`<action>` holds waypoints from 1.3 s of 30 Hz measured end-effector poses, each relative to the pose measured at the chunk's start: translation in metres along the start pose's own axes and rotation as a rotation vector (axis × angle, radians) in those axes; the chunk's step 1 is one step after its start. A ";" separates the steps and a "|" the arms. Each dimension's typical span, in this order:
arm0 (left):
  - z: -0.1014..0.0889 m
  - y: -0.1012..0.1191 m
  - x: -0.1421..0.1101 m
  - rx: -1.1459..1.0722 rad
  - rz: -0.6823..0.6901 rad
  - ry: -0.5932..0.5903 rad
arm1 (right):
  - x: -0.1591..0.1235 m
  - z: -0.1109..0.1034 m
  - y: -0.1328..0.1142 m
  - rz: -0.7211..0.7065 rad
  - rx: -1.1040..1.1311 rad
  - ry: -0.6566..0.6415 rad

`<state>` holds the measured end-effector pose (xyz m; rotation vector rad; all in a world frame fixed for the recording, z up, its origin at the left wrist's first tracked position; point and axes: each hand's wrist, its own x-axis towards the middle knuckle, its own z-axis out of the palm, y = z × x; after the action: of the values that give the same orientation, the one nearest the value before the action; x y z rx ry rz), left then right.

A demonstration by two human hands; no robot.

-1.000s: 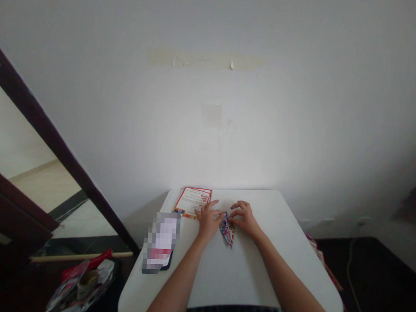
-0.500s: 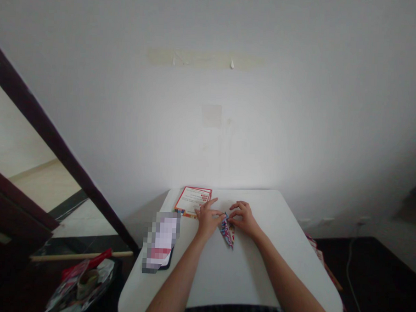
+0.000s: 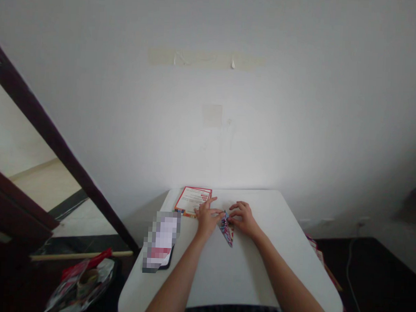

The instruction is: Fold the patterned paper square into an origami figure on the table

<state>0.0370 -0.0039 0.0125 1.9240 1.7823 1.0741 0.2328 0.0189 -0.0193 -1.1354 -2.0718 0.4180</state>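
Head view, left to right: one crumpled clear plastic bag [image 3: 80, 284] at lower left; on the white worktop [image 3: 223, 276], one pixelated dark-edged phone [image 3: 161, 241], two overlapping red-bordered white cards [image 3: 192, 202], then the left hand [image 3: 208, 220] and right hand [image 3: 244, 218] pinching one folded multicoloured paper [image 3: 227, 230] between them, just below the worktop's centre.

The only view comes from a camera worn on the person's head, looking forward and steeply down over the near end of the white table [image 3: 237, 277]. It sits close above the left hand [image 3: 208, 219] and right hand [image 3: 245, 219], which appear small in the lower middle of the frame, with the forearms reaching in from the bottom edge. The white wall [image 3: 209, 128] fills the upper frame, and a dark frame [image 3: 53, 140] slants down the left side.
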 end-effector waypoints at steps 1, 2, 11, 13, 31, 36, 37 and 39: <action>0.001 0.000 0.000 0.008 0.005 0.000 | 0.000 0.000 0.000 0.003 0.002 -0.001; 0.002 0.000 -0.001 0.018 0.012 0.002 | 0.000 0.000 0.001 0.007 0.002 -0.002; 0.001 -0.001 -0.002 0.049 0.051 -0.006 | 0.000 0.002 0.003 0.002 0.004 -0.014; -0.001 -0.001 -0.002 0.050 0.045 0.002 | 0.000 0.002 0.003 0.005 0.004 -0.010; -0.003 0.000 0.001 0.000 -0.063 0.083 | -0.002 0.001 -0.003 -0.008 -0.044 -0.025; -0.004 -0.002 0.002 0.010 -0.054 0.109 | -0.002 0.002 -0.001 -0.001 -0.033 -0.004; -0.004 -0.002 0.002 0.022 -0.055 0.103 | -0.002 0.003 0.000 0.002 -0.029 0.002; -0.003 -0.002 0.001 0.048 -0.056 0.089 | -0.002 0.004 0.002 0.006 -0.018 0.022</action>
<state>0.0331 -0.0032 0.0138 1.8688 1.9149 1.1242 0.2318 0.0189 -0.0244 -1.1525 -2.0568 0.3887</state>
